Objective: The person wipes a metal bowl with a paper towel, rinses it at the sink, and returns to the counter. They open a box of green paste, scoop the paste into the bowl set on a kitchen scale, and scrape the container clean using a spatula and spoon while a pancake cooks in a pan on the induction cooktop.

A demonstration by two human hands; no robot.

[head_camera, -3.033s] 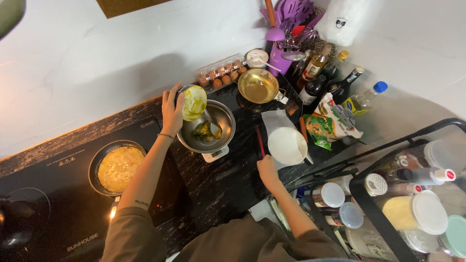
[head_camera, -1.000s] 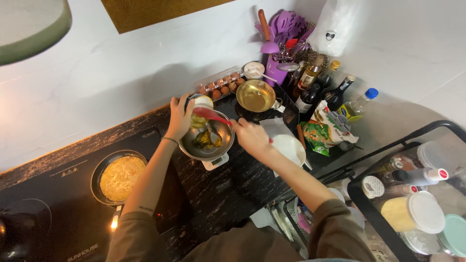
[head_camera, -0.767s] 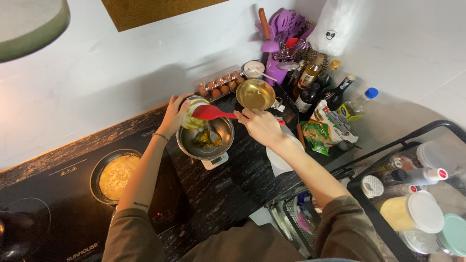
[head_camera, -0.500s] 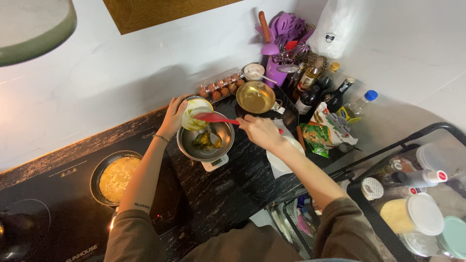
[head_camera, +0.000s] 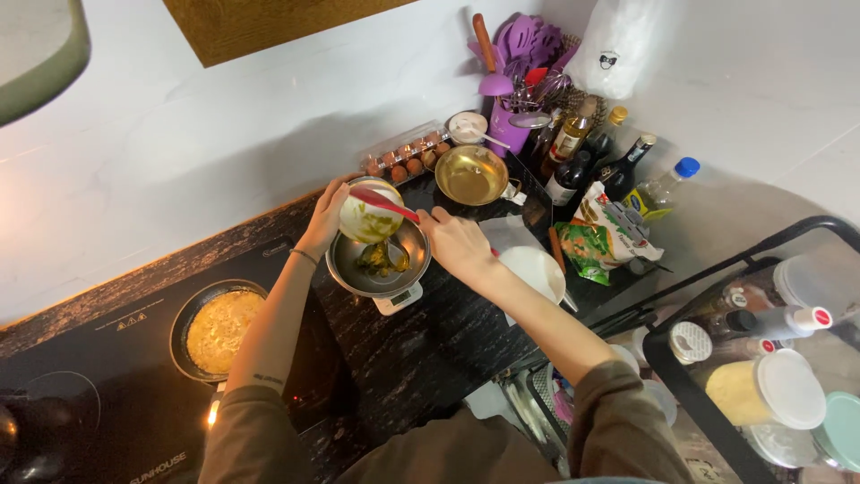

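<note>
My left hand [head_camera: 324, 213] grips a small white bowl [head_camera: 370, 216], tipped over a steel mixing bowl [head_camera: 351, 272]. Green paste lines the small bowl and drips into a green heap [head_camera: 380, 259] in the steel bowl. My right hand [head_camera: 457, 245] holds a red spatula [head_camera: 383, 203], whose blade is inside the tipped bowl. The steel bowl stands on a small white kitchen scale [head_camera: 399, 299] on the dark counter.
A frying pan with a yellow omelette [head_camera: 217, 328] sits on the black cooktop at left. A brass bowl [head_camera: 471, 174], an egg carton [head_camera: 405, 164], bottles [head_camera: 573, 166], purple utensils [head_camera: 524, 54], a white plate [head_camera: 532, 271] and a green packet [head_camera: 596, 242] crowd the right. A wire rack with jars [head_camera: 761, 376] stands lower right.
My right hand left the counter near the white plate, picked up the red spatula and brought its blade into the tipped small bowl. The left hand keeps that bowl over the steel bowl.
</note>
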